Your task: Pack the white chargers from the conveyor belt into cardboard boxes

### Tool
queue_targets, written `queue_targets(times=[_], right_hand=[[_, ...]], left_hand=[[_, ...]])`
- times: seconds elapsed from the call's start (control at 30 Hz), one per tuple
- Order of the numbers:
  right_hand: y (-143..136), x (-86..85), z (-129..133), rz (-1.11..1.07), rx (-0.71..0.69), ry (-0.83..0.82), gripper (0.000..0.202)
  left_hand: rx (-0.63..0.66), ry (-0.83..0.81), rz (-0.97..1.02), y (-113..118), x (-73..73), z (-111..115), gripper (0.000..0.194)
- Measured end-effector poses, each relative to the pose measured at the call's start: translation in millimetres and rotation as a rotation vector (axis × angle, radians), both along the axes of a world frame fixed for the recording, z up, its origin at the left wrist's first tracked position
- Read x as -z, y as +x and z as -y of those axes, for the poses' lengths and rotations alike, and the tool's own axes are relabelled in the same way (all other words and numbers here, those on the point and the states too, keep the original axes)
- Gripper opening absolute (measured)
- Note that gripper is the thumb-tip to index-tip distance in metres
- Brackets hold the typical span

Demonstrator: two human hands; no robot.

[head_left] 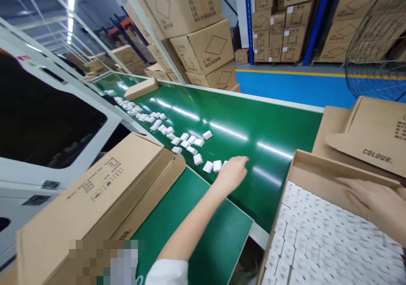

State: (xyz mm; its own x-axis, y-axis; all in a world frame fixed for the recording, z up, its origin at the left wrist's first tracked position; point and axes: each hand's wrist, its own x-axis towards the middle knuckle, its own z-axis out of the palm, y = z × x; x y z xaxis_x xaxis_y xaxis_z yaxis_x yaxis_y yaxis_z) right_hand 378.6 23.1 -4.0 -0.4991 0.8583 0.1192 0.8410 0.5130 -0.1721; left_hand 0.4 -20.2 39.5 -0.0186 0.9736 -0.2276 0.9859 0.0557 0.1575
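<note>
Bright blue floor (285, 84) with a yellow line runs behind the work area, below blue rack uprights (249, 23) and shelved brown cartons (294, 27). Nearer, large printed cardboard cartons (206, 50) are stacked beside a long glossy green belt (253, 124) with pale edging, which reflects the ceiling lights. Small white block-shaped pieces (198, 159) lie scattered along its near side, thick toward the far end and thinning to a few close by. Farther up, a slim brown cardboard box (141, 89) lies across the belt.

At the near end of the scatter is the left hand (233, 171), bare, over the belt and partly covering one white piece. Its fingers are bent and close together; whether they are clamped on a piece cannot be told. The right hand (374, 200) is over an open brown cardboard carton (309, 165), beside the inner wall and above tight rows of white pieces (330, 234). Its fingers are blurred, so their grip cannot be told.

Behind that carton is a brown cardboard flap lettered "COLOUR" (377, 132). To the left, a long printed brown carton (95, 192) rests tilted beside a flat green worktop (193, 204).
</note>
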Motion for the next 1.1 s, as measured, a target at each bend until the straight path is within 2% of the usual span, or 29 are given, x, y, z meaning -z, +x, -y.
queue_targets(times=[0.1, 0.17, 0.23, 0.27, 0.37, 0.43, 0.5, 0.6, 0.67, 0.73, 0.83, 0.93, 1.03, 1.1], right_hand=[[-96, -10.3, -9, 0.028, -0.278, 0.034, 0.032], [-170, -11.5, -10, 0.1, -0.494, 0.07, 0.035], [-239, -6.6, -11, 0.214, -0.697, 0.111, 0.032], [-268, -2.2, -11, 0.235, -0.753, 0.114, 0.027], [-327, 14.3, -13, 0.288, -0.84, 0.123, 0.018], [-343, 24.0, -16, 0.321, -0.856, 0.126, 0.016], [-347, 29.2, -19, 0.352, -0.864, 0.126, 0.015], [-345, 26.6, -25, 0.387, -0.88, 0.125, 0.015], [-346, 20.5, -27, 0.388, -0.894, 0.136, 0.017], [-351, 15.6, -26, 0.37, -0.928, 0.153, 0.019], [-361, 17.8, -17, 0.341, -1.016, 0.155, 0.021], [-370, 27.9, -7, 0.312, -1.049, 0.128, 0.018], [-371, 30.4, -4, 0.254, -1.0, 0.076, 0.019], [-362, 23.6, -8, 0.203, -0.923, 0.021, 0.016]], left_hand=[[-0.239, -0.067, -0.18, -74, 17.0, 14, 0.034], [-0.294, -0.094, -0.199, -103, 32.8, 17, 0.034], [-0.321, -0.114, -0.194, -116, 48.4, 16, 0.036], [-0.329, -0.115, -0.187, -118, 55.1, 15, 0.037], [-0.347, -0.079, -0.17, -118, 66.7, 11, 0.031], [-0.36, -0.036, -0.166, -122, 65.6, 11, 0.027], [-0.4, 0.005, -0.167, -133, 58.2, 13, 0.03], [-0.452, 0.045, -0.197, -159, 42.7, 14, 0.034], [-0.395, 0.056, -0.209, -174, 34.8, 13, 0.03], [-0.276, 0.059, -0.203, -182, 31.6, 10, 0.03], [-0.117, 0.031, -0.177, -183, 35.9, 4, 0.034], [-0.039, -0.03, -0.153, -180, 46.6, -2, 0.032], [-0.019, -0.056, -0.117, -181, 55.4, -11, 0.029], [-0.02, -0.056, -0.071, -183, 57.6, -16, 0.026]])
